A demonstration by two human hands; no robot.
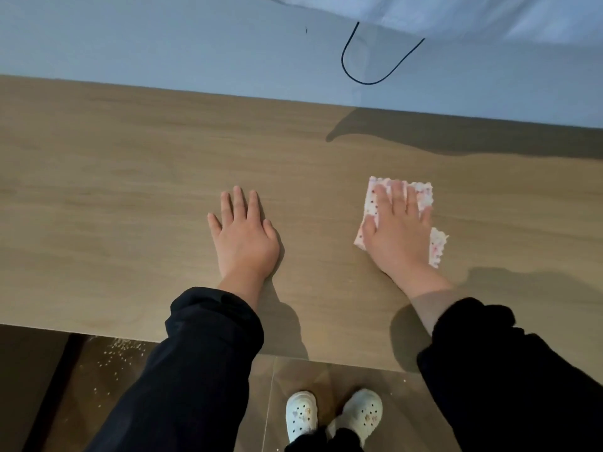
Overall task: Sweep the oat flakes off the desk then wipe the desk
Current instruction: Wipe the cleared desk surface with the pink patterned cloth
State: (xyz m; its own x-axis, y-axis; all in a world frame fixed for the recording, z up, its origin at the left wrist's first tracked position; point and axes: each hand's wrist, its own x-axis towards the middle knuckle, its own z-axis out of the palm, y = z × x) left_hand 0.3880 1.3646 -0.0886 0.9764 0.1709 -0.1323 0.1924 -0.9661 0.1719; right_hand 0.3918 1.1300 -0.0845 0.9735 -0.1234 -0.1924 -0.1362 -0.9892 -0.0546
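We press the white, pink-speckled cloth [424,194] flat under our right hand [398,231], fingers straight, on the brown wooden surface [114,190]. Our left hand [246,236] lies flat nearby, fingers spread. Pale oat flakes [120,350] dot the dark tiled floor [401,415], near left.

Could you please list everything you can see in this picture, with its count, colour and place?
desk: one, brown wood, across the middle
cloth: one, white with pink and dark spots, on the desk, right of centre
oat flakes: many, pale, scattered on the floor under the desk's near edge, left
cable: one, black, looped against the wall
wall: pale blue-grey, behind the desk
fabric: one, white, top right
floor: brown tiles, bottom
shoes: two, white, on the floor
sleeves: two, black
left hand: flat on the bare desk
right hand: flat on the cloth
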